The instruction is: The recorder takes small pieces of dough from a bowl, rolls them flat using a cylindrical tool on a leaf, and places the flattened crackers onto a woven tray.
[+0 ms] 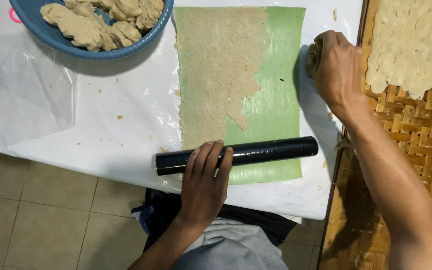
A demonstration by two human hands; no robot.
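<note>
While the fingers (207,156) of the left hand (203,187) are lying flat and close together over the black roller (256,152), the roller is resting across the near end of the green sheet (276,105). The right hand (335,67) is curling its fingers tight around a lump of dough (311,57), just beside the far right edge of the sheet. A thin layer of dough (218,70) is covering the left part of the sheet, and the right part is showing bare green. This looks like the rolling step, with more dough being brought in. The next move is likely calling for the lump to go on the bare green part, and for the roller to press it flat and even. A blue bowl (83,50) of dough is sitting at the far left on the white table cover (111,140). Round flat pieces (413,45) are lying on a woven tray (421,130) to the right.
</note>
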